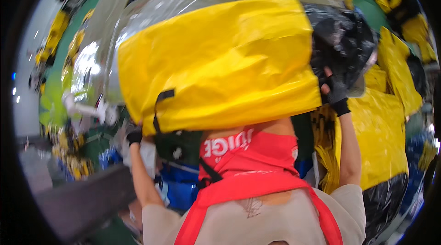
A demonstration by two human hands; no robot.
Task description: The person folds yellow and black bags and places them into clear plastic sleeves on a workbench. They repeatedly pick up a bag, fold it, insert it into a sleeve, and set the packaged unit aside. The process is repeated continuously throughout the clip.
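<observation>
A large glossy yellow bag (220, 66) with a crinkled black end (342, 38) is stretched flat in front of me. On its lower left part hangs a short black strap (158, 107). My right hand (336, 91), in a black fingerless glove, grips the bag where yellow meets black, fingertips showing on the black side. At the bag's lower left corner is my left hand (134, 135), also gloved. It is closed on the edge there, its fingers mostly hidden and blurred.
Beneath and behind the bag lies a shiny clear plastic surface (161, 4). More yellow and black bags (376, 135) are piled at the right. A white jointed fitting (89, 109) and a dark grey beam (87, 199) are at the left. Blue packages (177, 185) lie below.
</observation>
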